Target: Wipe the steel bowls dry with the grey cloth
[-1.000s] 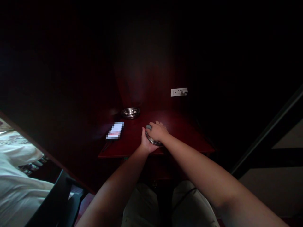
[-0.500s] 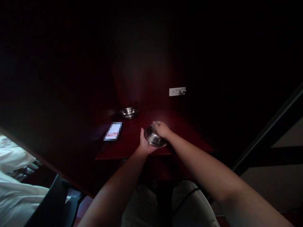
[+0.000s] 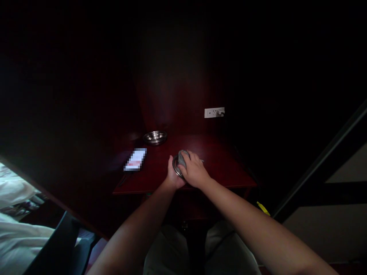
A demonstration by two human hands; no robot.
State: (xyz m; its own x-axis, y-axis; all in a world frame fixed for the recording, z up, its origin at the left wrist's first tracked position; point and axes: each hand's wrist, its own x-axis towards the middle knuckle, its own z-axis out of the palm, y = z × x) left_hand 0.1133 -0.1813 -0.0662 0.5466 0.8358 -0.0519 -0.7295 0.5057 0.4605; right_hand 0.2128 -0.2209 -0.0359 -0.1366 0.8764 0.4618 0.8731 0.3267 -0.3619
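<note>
A shiny steel bowl [image 3: 176, 166] rests in my left hand [image 3: 173, 178], whose thumb stands up along the left side of the rim. Over the bowl lies my right hand [image 3: 195, 170], pressing a grey cloth [image 3: 182, 157] onto it with the fingers bent around the fabric. Most of the bowl is hidden beneath the cloth and the right hand. Both hands are above the front part of the dark red table [image 3: 223, 164].
Stacked steel bowls [image 3: 155, 138] stand at the table's back left. A lit phone [image 3: 135, 159] lies near the left edge. A white socket [image 3: 214, 112] with a plug is on the back wall. A yellow object [image 3: 263, 208] shows at the lower right, and a dark chair [image 3: 61, 244] at lower left.
My right hand has come from the far side of the bowl down across it, so the cloth now covers much of the surface. My left hand still supports the bowl.
</note>
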